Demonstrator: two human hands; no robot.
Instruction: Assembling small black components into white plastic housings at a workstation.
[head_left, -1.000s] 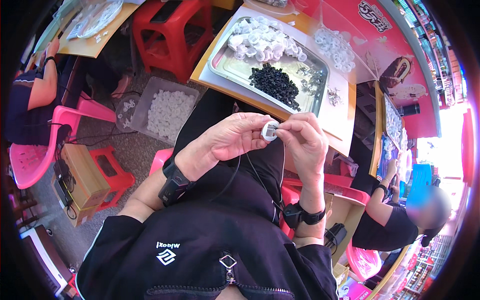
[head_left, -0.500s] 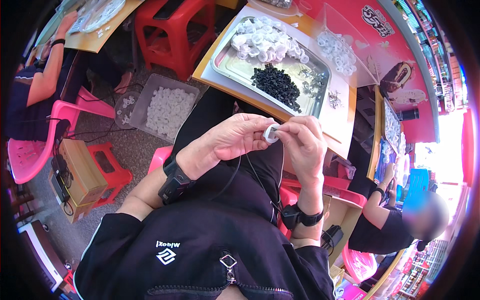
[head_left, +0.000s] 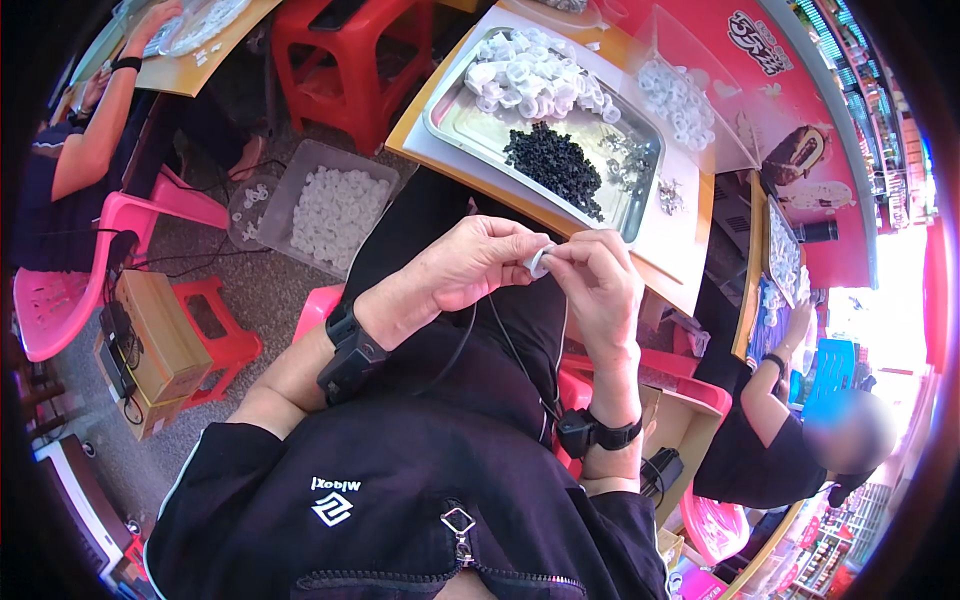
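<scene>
Between my two hands, above my lap, is a small round white plastic part [head_left: 539,263] with a hollow middle. My left hand [head_left: 483,262] pinches its left side between thumb and fingers. My right hand [head_left: 603,280] is closed at its right side, thumb and forefinger pressed to the part; whether they also hold a smaller piece is hidden. Just beyond my hands stands a metal tray [head_left: 458,139]. In it lie a heap of white round plastic parts [head_left: 530,75], a pile of small black pieces [head_left: 552,168] and some small metal pieces [head_left: 627,160].
Right of the tray, more white rings [head_left: 675,105] lie in a clear bin, with small metal bits [head_left: 671,197] nearby. A plastic tub of white parts [head_left: 333,215] sits on the floor, left. Red stools [head_left: 345,75] stand around. Co-workers sit left and right [head_left: 765,440].
The white part has turned, showing its opening more edge-on. My right hand has shifted slightly left and closer to my left hand. The tray and its heaps look the same.
</scene>
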